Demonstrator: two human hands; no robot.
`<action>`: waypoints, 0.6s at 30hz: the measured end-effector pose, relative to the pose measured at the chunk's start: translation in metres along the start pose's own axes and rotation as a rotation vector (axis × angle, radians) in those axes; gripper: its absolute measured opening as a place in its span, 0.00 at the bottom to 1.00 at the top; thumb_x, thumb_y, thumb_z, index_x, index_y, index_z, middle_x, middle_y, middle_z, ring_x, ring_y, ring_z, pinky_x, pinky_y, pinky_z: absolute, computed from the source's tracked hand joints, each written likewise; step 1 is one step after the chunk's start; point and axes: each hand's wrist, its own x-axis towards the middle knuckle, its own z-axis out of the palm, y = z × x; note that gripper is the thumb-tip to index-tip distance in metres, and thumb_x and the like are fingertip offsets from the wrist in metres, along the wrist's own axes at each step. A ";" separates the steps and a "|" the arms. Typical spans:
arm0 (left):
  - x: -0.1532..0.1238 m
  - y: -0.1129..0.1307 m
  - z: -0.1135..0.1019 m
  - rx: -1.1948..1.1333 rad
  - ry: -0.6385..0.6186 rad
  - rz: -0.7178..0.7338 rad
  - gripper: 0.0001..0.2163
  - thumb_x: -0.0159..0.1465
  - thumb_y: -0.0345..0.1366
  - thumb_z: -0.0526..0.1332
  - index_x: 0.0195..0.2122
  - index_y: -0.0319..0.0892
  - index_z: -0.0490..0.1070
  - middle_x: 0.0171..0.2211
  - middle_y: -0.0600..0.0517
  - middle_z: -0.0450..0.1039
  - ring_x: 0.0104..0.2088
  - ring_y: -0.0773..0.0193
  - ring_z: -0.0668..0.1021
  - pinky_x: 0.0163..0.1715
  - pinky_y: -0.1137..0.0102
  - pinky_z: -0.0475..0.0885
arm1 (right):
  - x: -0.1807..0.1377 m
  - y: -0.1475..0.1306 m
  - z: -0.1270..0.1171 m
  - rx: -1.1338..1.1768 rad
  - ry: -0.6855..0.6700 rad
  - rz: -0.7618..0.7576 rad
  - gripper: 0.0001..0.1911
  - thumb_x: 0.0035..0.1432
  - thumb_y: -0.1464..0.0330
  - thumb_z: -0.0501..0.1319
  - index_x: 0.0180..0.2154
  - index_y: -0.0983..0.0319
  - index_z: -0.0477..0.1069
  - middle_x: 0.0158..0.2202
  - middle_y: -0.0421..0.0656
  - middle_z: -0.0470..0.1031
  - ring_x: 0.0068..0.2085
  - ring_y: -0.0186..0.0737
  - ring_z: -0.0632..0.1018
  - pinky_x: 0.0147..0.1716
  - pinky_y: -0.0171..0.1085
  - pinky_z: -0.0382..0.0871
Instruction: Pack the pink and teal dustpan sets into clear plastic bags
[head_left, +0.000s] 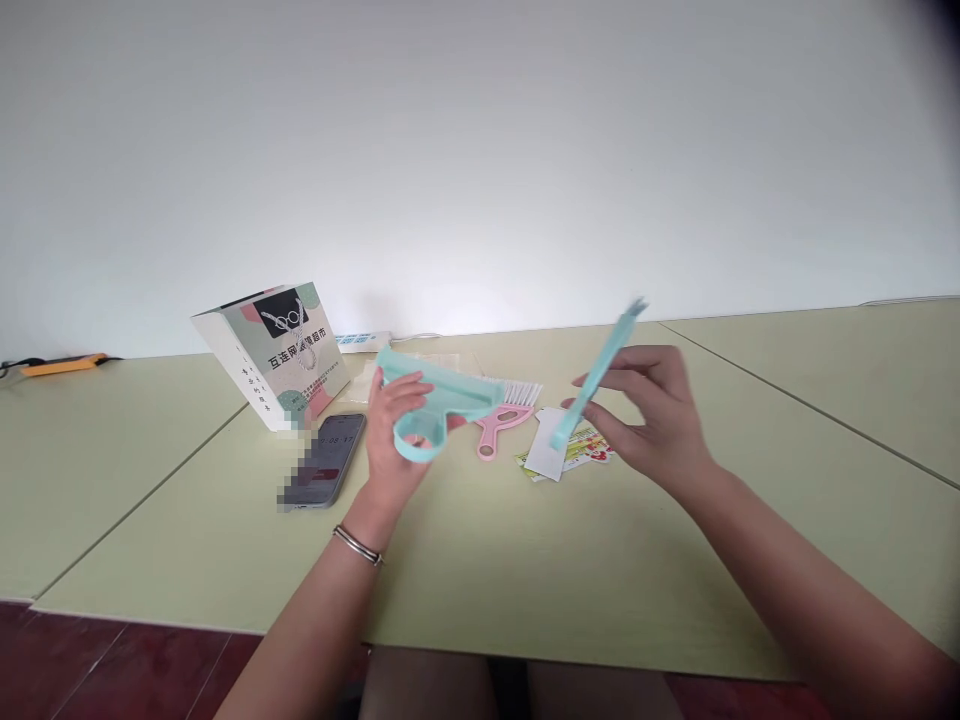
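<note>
My left hand grips a mint-green plastic dustpan-like piece with a ring handle, held just above the table. My right hand pinches a slim mint-green plastic strip, tilted upward and slightly blurred. Between the hands, a pink mini brush with white bristles lies on the table. Under my right hand lie a white card and a colourful printed label.
A printed cardboard box stands at the back left, with a dark phone lying in front of it. A white power strip sits by the wall, an orange object at far left. Pale green tables adjoin.
</note>
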 end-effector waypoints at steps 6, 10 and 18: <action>0.009 -0.033 -0.005 0.217 -0.089 -0.034 0.09 0.55 0.35 0.65 0.29 0.45 0.63 0.34 0.53 0.70 0.46 0.57 0.75 0.61 0.51 0.50 | -0.010 0.017 0.054 -0.122 -0.489 -0.110 0.21 0.57 0.80 0.48 0.44 0.58 0.73 0.42 0.48 0.69 0.34 0.40 0.72 0.35 0.41 0.67; 0.006 -0.053 -0.009 0.349 -0.326 -0.118 0.04 0.58 0.28 0.56 0.30 0.44 0.63 0.37 0.49 0.71 0.50 0.57 0.73 0.60 0.51 0.52 | 0.001 0.018 0.084 -0.175 -0.784 -0.207 0.25 0.53 0.84 0.50 0.46 0.57 0.72 0.39 0.46 0.71 0.33 0.38 0.73 0.34 0.38 0.65; -0.009 -0.059 -0.009 0.441 -0.685 -0.274 0.19 0.47 0.16 0.47 0.33 0.44 0.67 0.46 0.47 0.71 0.60 0.54 0.64 0.59 0.41 0.44 | 0.010 0.017 0.109 -0.158 -0.937 -0.253 0.29 0.47 0.88 0.50 0.45 0.58 0.72 0.36 0.45 0.72 0.36 0.40 0.75 0.33 0.36 0.64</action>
